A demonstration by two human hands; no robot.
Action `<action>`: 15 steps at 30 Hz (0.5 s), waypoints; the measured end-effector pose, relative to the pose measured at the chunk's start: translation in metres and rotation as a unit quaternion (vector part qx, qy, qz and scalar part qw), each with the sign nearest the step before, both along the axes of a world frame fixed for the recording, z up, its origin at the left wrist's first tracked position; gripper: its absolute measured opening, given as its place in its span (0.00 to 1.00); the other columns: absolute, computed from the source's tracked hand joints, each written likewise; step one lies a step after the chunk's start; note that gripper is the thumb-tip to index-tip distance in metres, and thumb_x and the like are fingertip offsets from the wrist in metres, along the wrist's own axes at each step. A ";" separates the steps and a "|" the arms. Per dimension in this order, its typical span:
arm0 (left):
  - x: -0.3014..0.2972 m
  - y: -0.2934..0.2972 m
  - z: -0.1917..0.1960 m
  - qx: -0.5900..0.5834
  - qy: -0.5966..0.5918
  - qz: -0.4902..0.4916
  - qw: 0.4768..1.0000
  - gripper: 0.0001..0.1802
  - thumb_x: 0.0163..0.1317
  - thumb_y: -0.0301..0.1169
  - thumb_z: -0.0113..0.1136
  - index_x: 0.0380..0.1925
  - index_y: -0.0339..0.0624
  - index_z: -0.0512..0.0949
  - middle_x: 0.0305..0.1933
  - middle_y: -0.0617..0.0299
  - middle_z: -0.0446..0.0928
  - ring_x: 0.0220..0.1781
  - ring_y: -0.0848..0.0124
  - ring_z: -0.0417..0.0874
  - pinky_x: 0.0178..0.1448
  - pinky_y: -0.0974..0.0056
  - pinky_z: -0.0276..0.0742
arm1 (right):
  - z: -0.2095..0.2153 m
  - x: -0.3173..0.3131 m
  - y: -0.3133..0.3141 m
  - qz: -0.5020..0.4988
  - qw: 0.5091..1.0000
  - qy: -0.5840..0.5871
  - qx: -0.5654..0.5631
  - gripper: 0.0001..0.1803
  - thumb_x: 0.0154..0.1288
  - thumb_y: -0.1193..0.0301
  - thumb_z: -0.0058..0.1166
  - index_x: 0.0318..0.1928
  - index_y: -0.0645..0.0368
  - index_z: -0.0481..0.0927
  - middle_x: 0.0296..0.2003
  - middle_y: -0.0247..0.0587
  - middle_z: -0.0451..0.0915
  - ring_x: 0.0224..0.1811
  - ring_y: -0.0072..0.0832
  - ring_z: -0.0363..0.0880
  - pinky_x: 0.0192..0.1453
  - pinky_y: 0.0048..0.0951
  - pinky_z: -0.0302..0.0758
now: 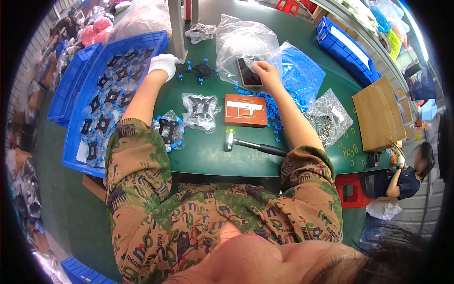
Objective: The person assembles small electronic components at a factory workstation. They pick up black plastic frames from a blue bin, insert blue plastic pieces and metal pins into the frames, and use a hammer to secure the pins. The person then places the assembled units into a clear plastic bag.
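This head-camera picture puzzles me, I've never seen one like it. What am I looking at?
A wide fisheye camera on a person's head looks down, so straight edges bend. Both arms belong to that person. The left hand in a white glove rests by a black plastic frame with blue clips. The bare right hand touches a dark smartphone beside a clear plastic bag. The green worktable also carries an orange flat box, a small hammer, loose blue clips and a blue crate of bagged frames. Neither hand clearly grips anything.

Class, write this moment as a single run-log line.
left hand: gloved, at blue crate rim | right hand: bare, touching phone | hammer: lying on green table
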State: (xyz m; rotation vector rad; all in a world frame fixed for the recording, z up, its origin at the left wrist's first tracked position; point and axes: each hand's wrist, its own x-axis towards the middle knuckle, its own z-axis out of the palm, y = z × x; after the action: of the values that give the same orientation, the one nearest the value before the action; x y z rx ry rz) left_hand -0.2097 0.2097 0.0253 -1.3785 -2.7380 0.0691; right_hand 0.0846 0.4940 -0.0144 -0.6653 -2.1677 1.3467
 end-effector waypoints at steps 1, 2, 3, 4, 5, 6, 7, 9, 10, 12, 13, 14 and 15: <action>0.001 0.005 0.002 0.008 0.009 -0.042 0.999 0.20 0.67 0.32 0.56 0.56 0.61 0.86 0.53 0.54 0.87 0.59 0.54 0.86 0.65 0.53 0.80 | 0.002 0.003 0.004 -0.009 0.996 0.031 -0.077 0.17 0.72 0.60 0.62 0.51 0.59 0.88 0.49 0.39 0.88 0.52 0.28 0.83 0.58 0.37 0.77; 0.003 0.015 0.008 -0.048 0.005 -0.028 0.998 0.23 0.66 0.30 0.56 0.59 0.63 0.85 0.54 0.52 0.87 0.60 0.54 0.86 0.66 0.54 0.79 | 0.004 0.005 0.009 -0.017 0.986 0.063 -0.154 0.18 0.72 0.60 0.62 0.52 0.59 0.87 0.50 0.38 0.87 0.52 0.27 0.83 0.58 0.37 0.77; 0.002 0.020 0.009 -0.051 -0.001 -0.038 0.998 0.22 0.66 0.31 0.58 0.59 0.62 0.85 0.54 0.51 0.86 0.59 0.53 0.86 0.65 0.53 0.79 | 0.007 0.007 0.012 -0.024 0.968 0.095 -0.229 0.18 0.72 0.60 0.62 0.54 0.58 0.87 0.50 0.38 0.87 0.52 0.27 0.82 0.57 0.37 0.77; 0.000 0.022 0.008 -0.057 -0.008 -0.047 0.997 0.21 0.65 0.32 0.59 0.58 0.61 0.85 0.54 0.51 0.86 0.59 0.53 0.86 0.64 0.52 0.80 | 0.011 0.010 0.011 0.000 0.948 0.128 -0.291 0.17 0.72 0.63 0.62 0.56 0.58 0.85 0.52 0.39 0.87 0.53 0.30 0.83 0.58 0.38 0.77; 0.000 0.021 0.006 -0.064 -0.017 -0.053 0.996 0.20 0.65 0.33 0.61 0.57 0.60 0.86 0.54 0.50 0.86 0.58 0.53 0.86 0.63 0.52 0.80 | 0.021 0.012 0.001 0.017 0.932 0.153 -0.328 0.17 0.72 0.63 0.61 0.55 0.59 0.85 0.51 0.40 0.87 0.53 0.30 0.83 0.58 0.38 0.77; -0.002 0.019 0.006 -0.069 -0.004 -0.060 0.996 0.20 0.65 0.34 0.61 0.57 0.60 0.86 0.53 0.50 0.86 0.57 0.52 0.86 0.63 0.51 0.80 | 0.030 0.012 -0.011 0.035 0.914 0.177 -0.364 0.16 0.73 0.64 0.61 0.55 0.60 0.85 0.51 0.40 0.87 0.53 0.30 0.83 0.58 0.38 0.77; 0.001 0.016 0.008 -0.075 0.006 -0.071 0.995 0.19 0.65 0.34 0.61 0.56 0.59 0.86 0.52 0.49 0.86 0.57 0.52 0.86 0.62 0.51 0.80 | 0.039 0.015 -0.023 0.050 0.894 0.199 -0.400 0.16 0.74 0.64 0.60 0.54 0.60 0.85 0.51 0.41 0.87 0.53 0.30 0.83 0.59 0.38 0.77; 0.004 0.004 0.007 -0.066 0.018 -0.074 0.995 0.18 0.64 0.36 0.63 0.54 0.58 0.86 0.49 0.48 0.87 0.55 0.50 0.86 0.61 0.50 0.80 | 0.049 0.009 -0.047 0.091 0.913 0.215 -0.336 0.16 0.75 0.65 0.58 0.54 0.63 0.85 0.50 0.42 0.87 0.54 0.29 0.84 0.60 0.35 0.77; 0.006 -0.004 0.008 -0.050 0.023 -0.063 0.997 0.18 0.64 0.37 0.62 0.54 0.56 0.86 0.49 0.47 0.86 0.54 0.50 0.86 0.62 0.50 0.80 | 0.065 0.006 -0.072 0.104 0.928 0.209 -0.289 0.16 0.75 0.65 0.58 0.54 0.63 0.85 0.50 0.41 0.87 0.54 0.29 0.84 0.60 0.34 0.77; 0.004 -0.025 0.013 -0.003 0.014 -0.029 0.999 0.18 0.65 0.40 0.61 0.55 0.54 0.86 0.50 0.45 0.86 0.55 0.48 0.85 0.62 0.49 0.79 | 0.075 0.003 -0.109 0.148 0.960 0.171 -0.163 0.15 0.78 0.67 0.55 0.55 0.65 0.83 0.58 0.45 0.84 0.62 0.32 0.82 0.67 0.36 0.76; 0.001 -0.042 0.014 0.029 0.002 0.001 1.000 0.19 0.66 0.41 0.60 0.55 0.53 0.85 0.51 0.45 0.85 0.56 0.48 0.85 0.63 0.48 0.79 | 0.085 0.002 -0.138 0.188 0.967 0.144 -0.097 0.14 0.78 0.66 0.56 0.52 0.64 0.85 0.57 0.41 0.85 0.61 0.29 0.82 0.68 0.35 0.75; 0.001 -0.057 0.022 0.085 0.006 0.000 0.996 0.21 0.67 0.43 0.59 0.57 0.52 0.83 0.54 0.44 0.85 0.58 0.46 0.84 0.65 0.46 0.78 | 0.080 -0.001 -0.154 0.238 0.960 0.146 0.015 0.13 0.77 0.66 0.57 0.51 0.62 0.85 0.57 0.40 0.85 0.61 0.31 0.82 0.68 0.36 0.75; 0.008 -0.070 0.041 0.111 -0.020 0.005 0.994 0.23 0.69 0.43 0.58 0.60 0.49 0.81 0.56 0.44 0.84 0.59 0.46 0.83 0.66 0.47 0.77 | 0.076 -0.007 -0.168 0.286 0.938 0.148 0.131 0.11 0.76 0.67 0.58 0.50 0.61 0.86 0.57 0.40 0.85 0.61 0.34 0.83 0.69 0.37 0.75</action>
State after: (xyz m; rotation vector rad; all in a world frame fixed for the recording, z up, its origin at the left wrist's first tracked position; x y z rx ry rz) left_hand -0.2014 0.1397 0.0658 -1.3198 -2.6836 -0.2573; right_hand 0.0778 0.3258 0.0611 0.2862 -2.3070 1.2771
